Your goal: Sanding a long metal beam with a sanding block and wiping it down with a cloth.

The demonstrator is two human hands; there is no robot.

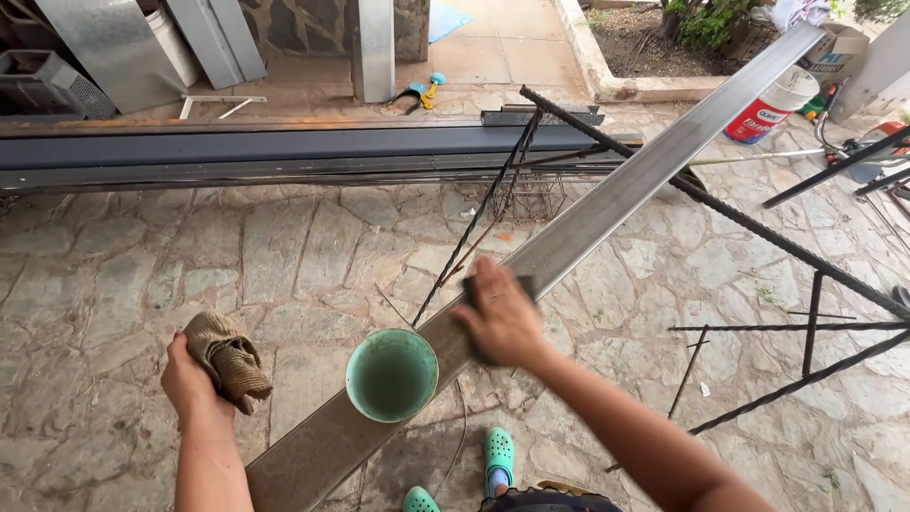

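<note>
Left hand (pixel 190 379): grip closed around a crumpled tan rag (pixel 227 358), held up to the left of the bar, clear of it.

Right hand (pixel 500 320): palm down on the bar, fingers curled over a small dark pad (pixel 471 287) pressed against the metal; only the pad's edges show, so what kind it is cannot be told.

Bar (pixel 607 204): long flat grey metal length, dull and streaked, running diagonally from lower left to upper right, resting on a black rebar trestle (pixel 758 232).

Cup (pixel 391 375): green, round, open mouth up, standing on the bar just left of the right hand.

Floor (pixel 114 275): irregular stone paving. Green clogs (pixel 499 453) below the bar.

Also: dark steel beams (pixel 265 150) lying across the floor beyond; a red-and-white bucket (pixel 773 106) at upper right.
</note>
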